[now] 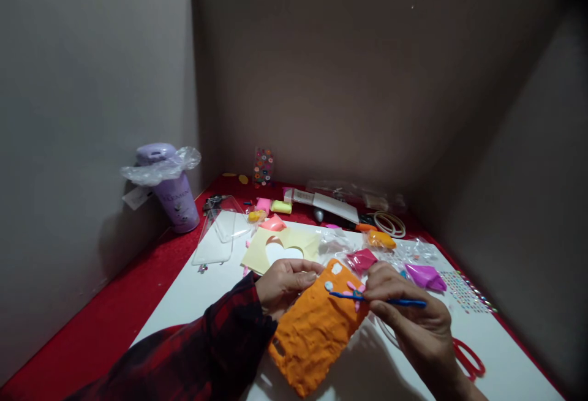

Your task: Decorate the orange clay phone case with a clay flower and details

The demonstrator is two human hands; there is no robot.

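Observation:
My left hand (289, 284) grips the upper left edge of a phone case (316, 333) covered in orange clay, tilted above the white board. Between the thumb and fingers of my right hand (404, 309) is a thin blue modelling tool (395, 301). Its tip lies over the case, close to a small pale blue-white spot (329, 286). Pink clay petals (357, 305) form a flower near the case's right edge, partly behind the tool. A white opening (337, 267) shows at the top of the case. The tool's contact with the clay cannot be made out.
Beyond my hands lie yellow paper with a heart cutout (257, 251), wrapped red clay (362, 260), purple clay (426, 277) and orange clay (381, 240). Clear cases (214, 248) and a lilac tumbler (177, 199) stand left. Right are gem stickers (468, 292) and red-handled scissors (473, 358).

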